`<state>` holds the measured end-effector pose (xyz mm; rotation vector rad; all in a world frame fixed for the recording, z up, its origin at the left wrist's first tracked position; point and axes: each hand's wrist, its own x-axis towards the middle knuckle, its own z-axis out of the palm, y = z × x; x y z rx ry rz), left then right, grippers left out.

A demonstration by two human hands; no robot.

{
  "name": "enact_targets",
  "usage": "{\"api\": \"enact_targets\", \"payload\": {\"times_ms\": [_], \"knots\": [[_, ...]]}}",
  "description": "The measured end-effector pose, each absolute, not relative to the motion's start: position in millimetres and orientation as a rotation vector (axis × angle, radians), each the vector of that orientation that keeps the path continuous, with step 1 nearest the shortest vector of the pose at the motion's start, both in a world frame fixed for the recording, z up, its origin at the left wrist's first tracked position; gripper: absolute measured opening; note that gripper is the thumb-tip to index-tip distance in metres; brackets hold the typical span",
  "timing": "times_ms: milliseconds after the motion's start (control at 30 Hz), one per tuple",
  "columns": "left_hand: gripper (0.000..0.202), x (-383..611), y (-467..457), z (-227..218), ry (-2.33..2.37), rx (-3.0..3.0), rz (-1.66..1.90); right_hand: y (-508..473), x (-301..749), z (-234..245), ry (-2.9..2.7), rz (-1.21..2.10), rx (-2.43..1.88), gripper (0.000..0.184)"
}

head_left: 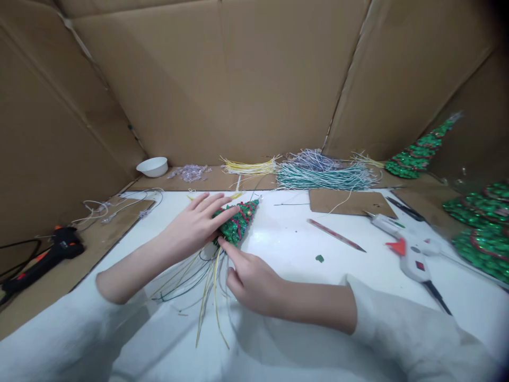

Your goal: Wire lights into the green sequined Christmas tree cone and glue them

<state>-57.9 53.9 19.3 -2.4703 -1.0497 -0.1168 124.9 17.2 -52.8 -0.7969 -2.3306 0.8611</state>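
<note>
A small green tinsel Christmas tree (234,225) with red garland lies tilted on the white table, its tip toward the upper right. My left hand (199,225) is laid over its left side, fingers stretched across it and steadying it; the thumb is mostly hidden. From the tree's base, yellow, white and green wire stems (214,297) fan out toward me. My right hand (254,281) touches the base with its extended index finger. Its thumb stands apart, the other fingers are curled, and nothing shows in its grasp.
Glue guns lie at left (66,244) and right (415,260). A pencil (336,235), green scrap (319,258), cardboard piece (350,203) and black-handled tool (404,208) lie to the right. Behind are a white bowl (153,167), green wires (324,176) and another tree (421,151). Cardboard walls (238,79) enclose the table.
</note>
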Motion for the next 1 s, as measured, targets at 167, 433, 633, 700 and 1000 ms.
{"api": "enact_targets", "payload": {"times_ms": [167,433,633,700,1000], "knots": [[0.031,-47.0,80.4,7.9,-0.901,-2.497,-0.004,19.9,125.5,-51.3,-2.328,0.832,-0.858,0.062],[0.025,-42.2,91.8,2.7,-1.045,-2.523,0.043,23.4,128.4,-47.0,-2.224,0.953,-0.881,0.062],[0.019,-37.1,90.1,-2.9,-1.305,-2.477,-0.130,24.7,128.1,-43.2,-2.107,1.043,-0.853,0.061],[0.017,-34.4,86.4,-8.8,-1.365,-2.431,-0.184,24.2,128.1,-39.6,-2.044,1.097,-0.864,0.057],[0.014,-18.5,67.8,-27.8,-1.818,-2.270,-0.486,19.8,124.1,-44.0,-1.751,1.260,-0.968,0.044]]}}
